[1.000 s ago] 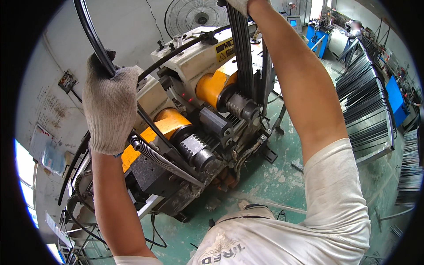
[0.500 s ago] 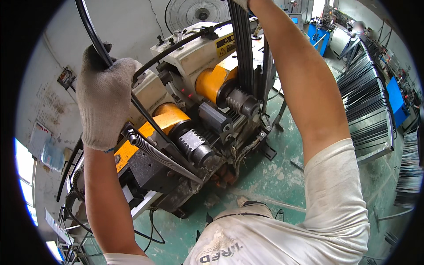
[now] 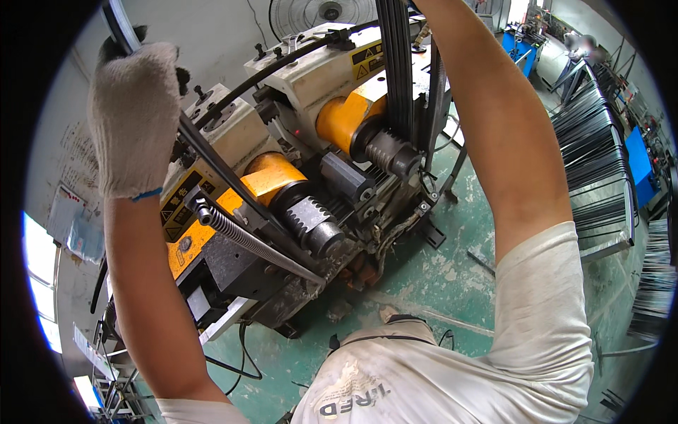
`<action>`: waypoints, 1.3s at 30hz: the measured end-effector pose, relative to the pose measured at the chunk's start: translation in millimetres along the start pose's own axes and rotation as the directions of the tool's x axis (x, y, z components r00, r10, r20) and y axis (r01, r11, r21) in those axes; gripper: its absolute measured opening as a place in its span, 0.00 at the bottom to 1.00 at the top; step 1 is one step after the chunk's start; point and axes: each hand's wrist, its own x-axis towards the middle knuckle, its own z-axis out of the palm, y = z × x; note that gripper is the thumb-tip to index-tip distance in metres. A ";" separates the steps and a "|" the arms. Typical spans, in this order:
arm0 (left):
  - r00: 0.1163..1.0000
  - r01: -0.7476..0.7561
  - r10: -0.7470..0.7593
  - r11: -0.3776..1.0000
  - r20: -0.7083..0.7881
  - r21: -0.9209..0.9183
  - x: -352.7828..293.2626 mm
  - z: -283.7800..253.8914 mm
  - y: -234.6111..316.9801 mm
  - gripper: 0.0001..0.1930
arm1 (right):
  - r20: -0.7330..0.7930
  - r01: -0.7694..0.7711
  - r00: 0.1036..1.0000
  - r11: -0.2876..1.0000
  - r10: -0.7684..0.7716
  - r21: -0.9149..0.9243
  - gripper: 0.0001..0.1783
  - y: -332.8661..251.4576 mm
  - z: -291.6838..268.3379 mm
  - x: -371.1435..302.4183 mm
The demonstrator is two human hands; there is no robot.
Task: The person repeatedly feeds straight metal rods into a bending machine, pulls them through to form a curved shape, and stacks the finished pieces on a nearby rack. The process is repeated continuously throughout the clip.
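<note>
The left hand (image 3: 134, 116), in a white knit work glove with a blue cuff edge, is raised at the upper left and clamped in a fist around a curved black metal strip (image 3: 212, 159); the strip comes over the top of the glove, passes through the fist and runs down and to the right toward the ribbed rollers (image 3: 314, 222) of the bending machine (image 3: 282, 134). The right arm reaches straight up past the machine and leaves the view at the top edge, so the right hand is out of sight and I cannot tell how it is set; beside that arm a bundle of upright dark ribbed strips (image 3: 395, 63) rises from the far roller (image 3: 388, 152). The machine has two cream housings with yellow-orange drums behind the dark rollers, and a coiled steel spring rod (image 3: 247, 240) slants across its near side just below the held strip. It stands on a green painted floor (image 3: 452, 261) with black cables trailing at its base. Along the right side of the floor a rack holds many stacked black strips (image 3: 600, 155), well apart from the machine, and a fan (image 3: 321, 14) stands behind it
</note>
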 end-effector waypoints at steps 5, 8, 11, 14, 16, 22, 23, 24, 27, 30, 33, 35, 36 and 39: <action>0.998 -0.054 0.048 0.986 0.038 0.158 -34.3 4.0 34.2 0.15 | -0.081 -0.043 0.996 0.990 0.033 -0.132 0.14 18.0 -20.0 -5.7; 0.942 -0.328 0.238 0.794 0.236 0.512 -43.3 -16.3 16.3 0.14 | -0.061 -0.055 0.997 0.998 0.055 -0.003 0.14 43.8 -8.5 -20.0; 0.948 -0.257 0.166 0.901 0.271 0.348 -51.2 -22.1 20.5 0.14 | -0.089 -0.063 0.994 0.995 0.056 -0.077 0.13 40.5 -6.8 -22.5; 0.841 -0.536 0.377 0.681 0.388 0.499 -49.7 -36.0 24.7 0.13 | -0.140 0.015 0.988 0.939 -0.067 -0.344 0.13 39.1 -7.3 -33.9; 0.925 -0.317 0.214 0.890 0.313 0.329 -51.7 -30.2 33.1 0.13 | -0.182 0.049 0.965 0.810 -0.190 -0.585 0.16 42.4 -22.7 -65.3; 0.974 0.102 -0.129 0.984 0.187 0.147 -64.7 -38.3 32.9 0.19 | -0.584 0.040 0.801 0.985 -0.132 -0.168 0.13 112.7 -42.2 -267.0; 0.962 0.175 -0.196 0.977 0.189 0.124 -65.1 -41.7 30.6 0.21 | -0.587 -0.159 0.808 0.979 0.055 -0.127 0.13 137.8 -51.5 -316.1; 0.973 0.040 -0.088 0.975 0.215 0.219 -63.4 -44.2 29.1 0.19 | -0.579 -0.344 0.784 0.933 0.226 -0.102 0.13 151.4 -54.6 -355.4; 0.919 -0.316 0.162 0.849 0.360 0.423 -60.0 -49.6 27.1 0.14 | -0.402 -0.568 0.742 0.821 0.537 0.049 0.20 209.1 -54.4 -425.8; 0.876 -0.436 0.211 0.731 0.433 0.526 -62.9 -61.9 23.2 0.14 | -0.116 -0.705 0.691 0.701 0.713 0.107 0.25 230.8 -48.0 -425.6; 0.816 -0.561 0.278 0.590 0.507 0.580 -63.8 -68.7 28.4 0.16 | 0.088 -0.712 0.592 0.468 0.801 0.524 0.25 241.9 -25.6 -400.1; 0.789 -0.599 0.302 0.576 0.536 0.556 -62.7 -65.7 35.0 0.15 | 0.142 -0.684 0.709 0.624 0.691 0.378 0.25 277.6 -23.4 -404.6; 0.773 -0.618 0.315 0.570 0.552 0.541 -61.1 -62.0 37.4 0.15 | 0.230 -0.617 0.765 0.787 0.602 -0.008 0.27 302.0 -29.9 -410.4; 0.694 -0.705 0.388 0.540 0.607 0.461 -54.0 -55.2 48.2 0.15 | 0.423 0.116 0.817 0.606 0.393 -0.787 0.30 313.8 -41.3 -405.3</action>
